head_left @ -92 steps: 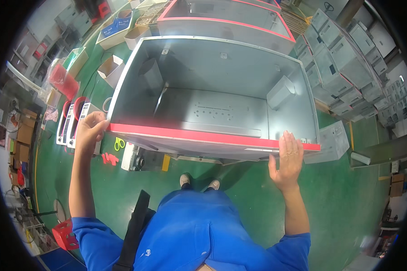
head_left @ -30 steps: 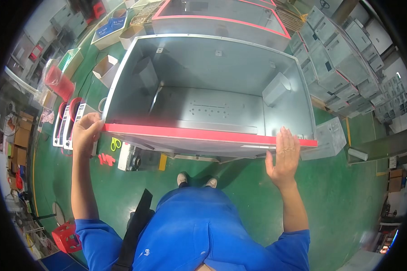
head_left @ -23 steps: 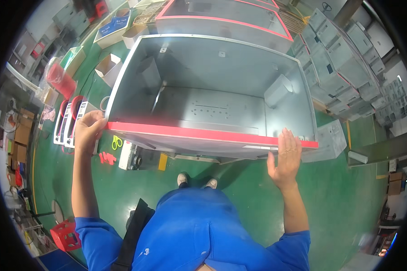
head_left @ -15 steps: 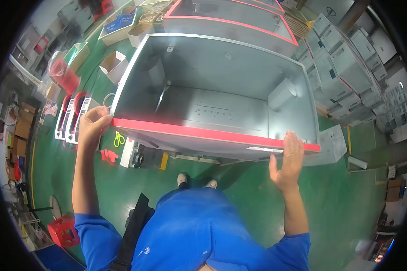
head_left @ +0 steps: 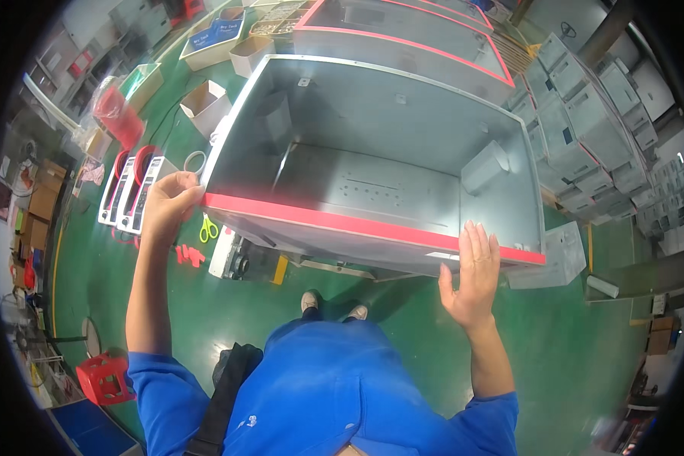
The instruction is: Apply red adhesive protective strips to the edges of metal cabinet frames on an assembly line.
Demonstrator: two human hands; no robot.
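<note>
Two hands steady a metal cabinet [head_left: 372, 163]: left hand [head_left: 171, 205] apparently clasping its nine-o'clock corner, right hand [head_left: 475, 277] open-palmed at four o'clock.

Open metal cabinet [head_left: 372, 163] is sitting in front of the person, a second cabinet [head_left: 403, 34] lying behind it. Left hand [head_left: 169, 204] is resting on its near-left corner, right hand [head_left: 473, 275] against its near-right edge. Scissors [head_left: 209, 228] are lying on the floor [head_left: 281, 304] left of it.

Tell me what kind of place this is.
Likely a sheet-metal cabinet workshop or factory floor: a big open grey metal cabinet with red edging, stacks of smaller grey boxes at right, a green painted floor, and cardboard boxes of parts.
</note>
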